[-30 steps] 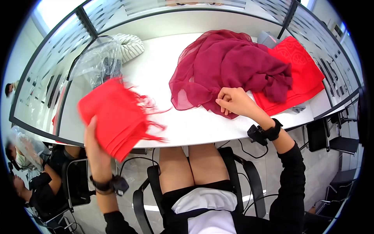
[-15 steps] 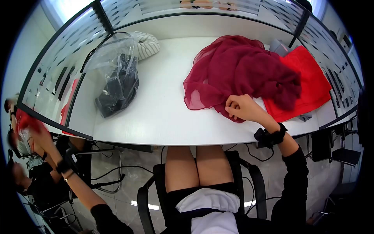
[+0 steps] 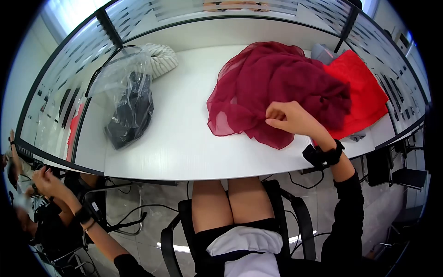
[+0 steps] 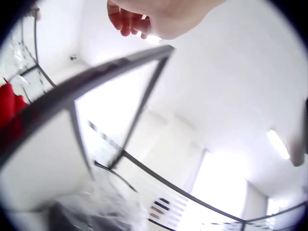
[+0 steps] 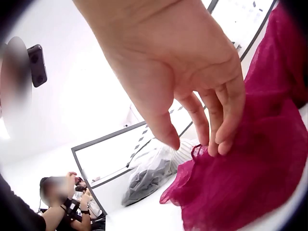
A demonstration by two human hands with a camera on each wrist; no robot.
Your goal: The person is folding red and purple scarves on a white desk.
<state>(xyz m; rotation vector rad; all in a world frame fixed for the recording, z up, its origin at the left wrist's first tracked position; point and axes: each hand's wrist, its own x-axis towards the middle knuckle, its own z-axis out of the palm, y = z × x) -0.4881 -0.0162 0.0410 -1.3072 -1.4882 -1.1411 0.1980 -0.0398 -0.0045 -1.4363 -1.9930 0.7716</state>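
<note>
My left hand (image 3: 50,183) is out past the desk's left end, beyond the partition, with nothing in it. Its fingers hang loosely bent in the left wrist view. Over the front of a crumpled, sheer burgundy scarf (image 3: 277,78) hovers my right hand (image 3: 293,119). In the right wrist view, the relaxed fingers (image 5: 197,115) point down towards the scarf and hold nothing. A folded bright red cloth (image 3: 364,92) lies partly under the scarf's right side.
At the desk's left stands a clear plastic bag (image 3: 131,111) with dark contents, beside a striped white roll (image 3: 161,60). Framed partitions (image 3: 69,92) edge the white desk (image 3: 184,138). Red fabric (image 4: 7,103) shows past the partition. A seated person (image 3: 44,214) is at the left.
The fringed red cloth left the desk with my left hand, which swung left past the partition and now holds nothing. My right hand has stayed near the scarf, lifting slightly.
</note>
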